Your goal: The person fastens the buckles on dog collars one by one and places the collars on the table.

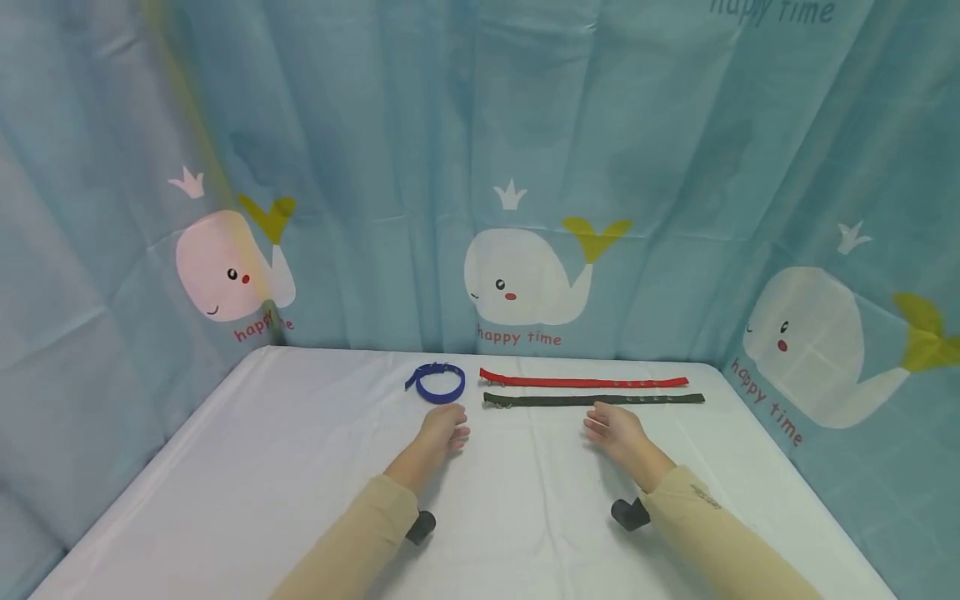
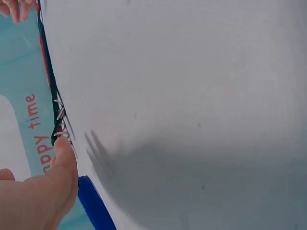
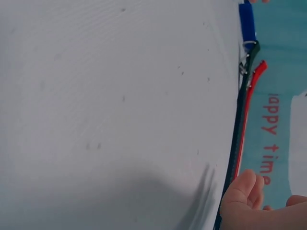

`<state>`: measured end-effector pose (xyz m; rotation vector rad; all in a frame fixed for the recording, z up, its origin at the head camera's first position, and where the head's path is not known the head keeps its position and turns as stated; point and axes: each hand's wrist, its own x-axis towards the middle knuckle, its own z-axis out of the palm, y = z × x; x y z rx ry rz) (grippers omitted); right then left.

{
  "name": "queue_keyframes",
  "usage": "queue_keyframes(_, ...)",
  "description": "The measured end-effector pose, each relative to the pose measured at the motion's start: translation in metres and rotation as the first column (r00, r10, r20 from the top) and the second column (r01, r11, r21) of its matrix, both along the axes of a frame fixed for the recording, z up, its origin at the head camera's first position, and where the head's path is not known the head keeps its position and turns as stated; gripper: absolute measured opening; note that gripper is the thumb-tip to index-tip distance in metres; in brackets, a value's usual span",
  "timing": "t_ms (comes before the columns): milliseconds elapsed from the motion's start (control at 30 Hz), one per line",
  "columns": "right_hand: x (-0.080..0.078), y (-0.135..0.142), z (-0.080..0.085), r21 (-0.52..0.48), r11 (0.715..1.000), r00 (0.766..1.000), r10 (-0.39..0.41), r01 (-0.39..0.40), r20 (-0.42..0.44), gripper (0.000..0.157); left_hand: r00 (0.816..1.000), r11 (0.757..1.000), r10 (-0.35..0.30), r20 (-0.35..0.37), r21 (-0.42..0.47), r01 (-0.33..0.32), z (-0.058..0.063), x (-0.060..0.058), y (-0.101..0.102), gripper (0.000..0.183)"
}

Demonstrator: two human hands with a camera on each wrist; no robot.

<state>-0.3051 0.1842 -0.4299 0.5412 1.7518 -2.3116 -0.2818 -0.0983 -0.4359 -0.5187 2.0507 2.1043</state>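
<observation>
A blue collar (image 1: 439, 399) is buckled into a ring at the far side of the table. Just nearer than it hovers my left hand (image 1: 442, 427), fingers loosely bent and holding nothing. To the ring's right, a red collar (image 1: 585, 383) lies stretched out straight, with a dark green collar (image 1: 555, 401) parallel in front of it. Both have metal fittings at their left ends and eyelets toward the right. My right hand (image 1: 618, 432) is by the green collar's near edge, relaxed, with nothing in it. In the right wrist view its fingers (image 3: 243, 184) partly cover the straps.
White cloth (image 1: 517, 500) covers the table. A light blue curtain (image 1: 420, 183) printed with whales surrounds its back and sides. A dark wrist device (image 1: 630, 514) hangs below the right sleeve, another (image 1: 422, 527) below the left.
</observation>
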Motion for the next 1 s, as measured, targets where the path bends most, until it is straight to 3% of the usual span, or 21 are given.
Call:
queue_keyframes(333, 0.003, 0.023, 0.0, 0.026, 1.0, 1.0, -0.008, 0.007, 0.01, 0.057, 1.0, 0.998, 0.003, 0.022, 0.07, -0.005, 0.0, 0.003, 0.01, 0.048)
queue_keyframes(533, 0.002, 0.036, 0.002, 0.018, 1.0, 1.0, -0.021, 0.021, 0.009, 0.057, 0.999, 0.999, 0.008, 0.032, 0.044, -0.009, 0.001, 0.001, 0.016, 0.049)
queue_keyframes(767, -0.001, 0.055, 0.003, 0.0, 0.999, 0.998, -0.052, 0.052, 0.028, 0.059, 0.999, 0.999, 0.026, 0.035, 0.046, -0.028, -0.001, -0.005, 0.024, 0.055)
queue_keyframes(1000, -0.001, 0.074, 0.001, 0.027, 0.997, 0.998, -0.07, 0.07, 0.007, 0.056, 0.993, 0.997, 0.057, 0.106, 0.042, -0.062, -0.006, -0.017, 0.03, 0.056)
